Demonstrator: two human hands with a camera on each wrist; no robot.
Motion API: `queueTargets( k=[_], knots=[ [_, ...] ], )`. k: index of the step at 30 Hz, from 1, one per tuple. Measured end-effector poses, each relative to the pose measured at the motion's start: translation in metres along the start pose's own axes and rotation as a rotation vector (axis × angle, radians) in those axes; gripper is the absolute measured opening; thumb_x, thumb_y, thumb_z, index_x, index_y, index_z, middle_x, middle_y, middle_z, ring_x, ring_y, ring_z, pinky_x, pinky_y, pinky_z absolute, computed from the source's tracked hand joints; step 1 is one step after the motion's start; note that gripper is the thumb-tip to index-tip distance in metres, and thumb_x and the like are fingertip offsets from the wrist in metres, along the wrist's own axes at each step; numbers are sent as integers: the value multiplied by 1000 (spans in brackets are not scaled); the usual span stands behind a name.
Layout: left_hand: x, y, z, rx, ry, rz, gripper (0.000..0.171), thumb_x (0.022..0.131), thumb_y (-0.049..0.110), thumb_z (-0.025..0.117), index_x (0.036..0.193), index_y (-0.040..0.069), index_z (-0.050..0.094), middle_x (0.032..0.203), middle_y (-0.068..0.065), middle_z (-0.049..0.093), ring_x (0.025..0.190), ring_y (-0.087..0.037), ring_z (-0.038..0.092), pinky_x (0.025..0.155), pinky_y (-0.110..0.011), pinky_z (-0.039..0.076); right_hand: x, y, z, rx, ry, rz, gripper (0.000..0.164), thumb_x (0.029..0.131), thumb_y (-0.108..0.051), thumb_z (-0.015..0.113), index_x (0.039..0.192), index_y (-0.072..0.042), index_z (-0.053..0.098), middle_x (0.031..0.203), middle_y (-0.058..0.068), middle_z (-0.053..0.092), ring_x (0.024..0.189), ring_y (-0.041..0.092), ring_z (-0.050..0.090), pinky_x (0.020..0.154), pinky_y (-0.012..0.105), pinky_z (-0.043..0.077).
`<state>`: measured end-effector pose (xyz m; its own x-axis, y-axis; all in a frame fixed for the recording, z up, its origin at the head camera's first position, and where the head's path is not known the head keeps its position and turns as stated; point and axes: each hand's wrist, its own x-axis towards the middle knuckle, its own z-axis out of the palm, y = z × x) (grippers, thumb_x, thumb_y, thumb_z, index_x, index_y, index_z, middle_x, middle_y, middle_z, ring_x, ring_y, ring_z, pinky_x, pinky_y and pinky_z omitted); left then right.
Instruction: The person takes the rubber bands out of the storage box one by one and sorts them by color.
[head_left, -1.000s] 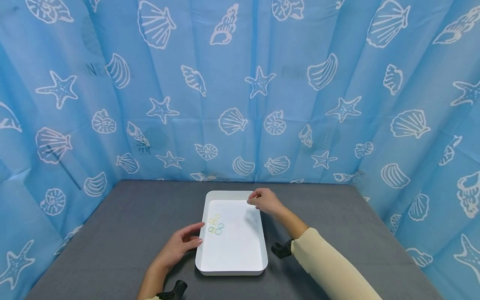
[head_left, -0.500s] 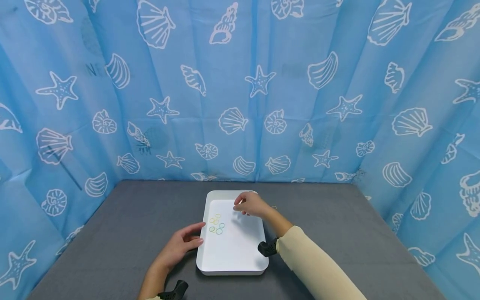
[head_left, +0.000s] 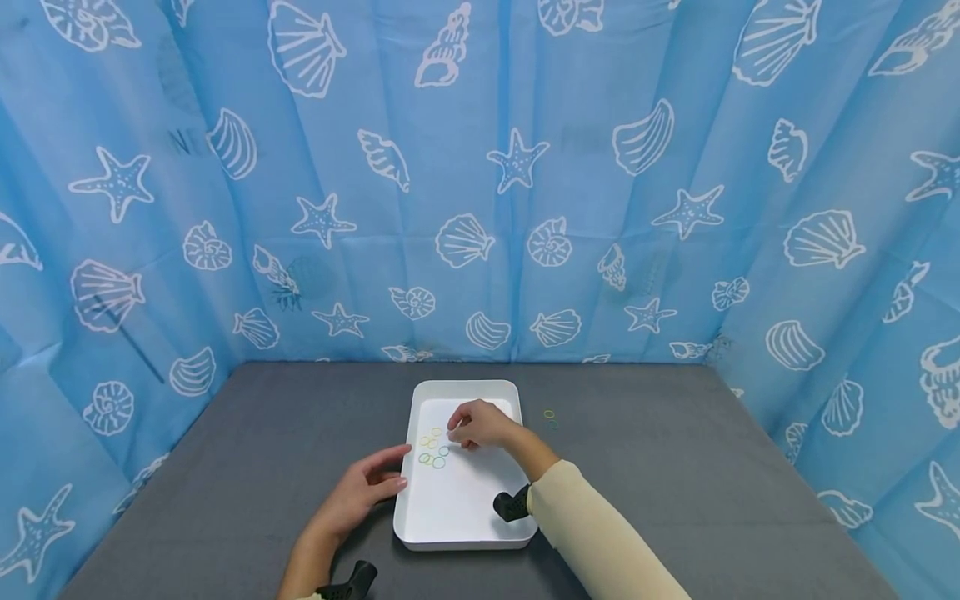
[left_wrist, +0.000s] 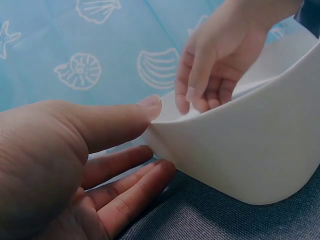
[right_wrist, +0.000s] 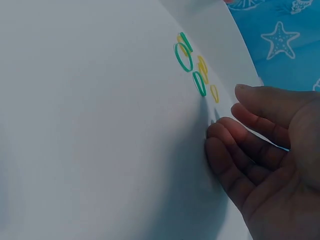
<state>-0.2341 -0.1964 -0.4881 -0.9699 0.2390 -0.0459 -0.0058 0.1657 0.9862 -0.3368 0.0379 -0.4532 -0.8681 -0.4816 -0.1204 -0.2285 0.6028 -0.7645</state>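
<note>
Several thin green rings (right_wrist: 203, 83) and yellow rings (right_wrist: 202, 69) lie clustered inside a white tray (head_left: 480, 521), near ten o'clock, on a dark gray worktop (head_left: 315, 425). Just beside them, around one o'clock from the tray's centre, a person's right hand (head_left: 483, 425) is poised with fingers loosely bent and released, nothing visible between them; whether the fingertips touch the tray floor cannot be told. At nine o'clock, the left hand (head_left: 367, 483) rests relaxed, fairly straight fingers and thumb against the tray's edge, not clenched. Outside the tray, toward two o'clock, one yellow band (head_left: 549, 417) and one green band (head_left: 553, 425) lie near each other. A cream sleeve (head_left: 600, 533) enters from five o'clock; a blue curtain (head_left: 405, 208) printed with white seashells and starfish hangs at twelve.
</note>
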Motion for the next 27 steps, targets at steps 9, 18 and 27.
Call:
queueTargets(
  k=[9,18,27],
  knots=[
    [1,-3,-1,-8,-8,3,54,93,15,68,142,4,49,141,-23,47,113,-31,58,91,-39,49,-2,-3,7,26,-64,18,6,89,-5,68,94,-2,70,72,2,59,61,12,48,58,23,40],
    [0,-2,-1,-11,-6,-6,55,92,15,68,142,3,49,141,-23,47,114,-31,58,90,-39,49,-1,-9,18,-61,14,64,8,88,-10,72,83,-6,68,71,0,57,64,12,46,60,23,37],
    [0,-2,-2,-14,-11,-3,55,93,16,68,143,3,48,141,-23,47,114,-32,58,90,-40,49,4,-11,23,-130,70,120,15,86,-12,74,73,-10,66,69,-1,57,64,12,47,60,25,36]
  ],
)
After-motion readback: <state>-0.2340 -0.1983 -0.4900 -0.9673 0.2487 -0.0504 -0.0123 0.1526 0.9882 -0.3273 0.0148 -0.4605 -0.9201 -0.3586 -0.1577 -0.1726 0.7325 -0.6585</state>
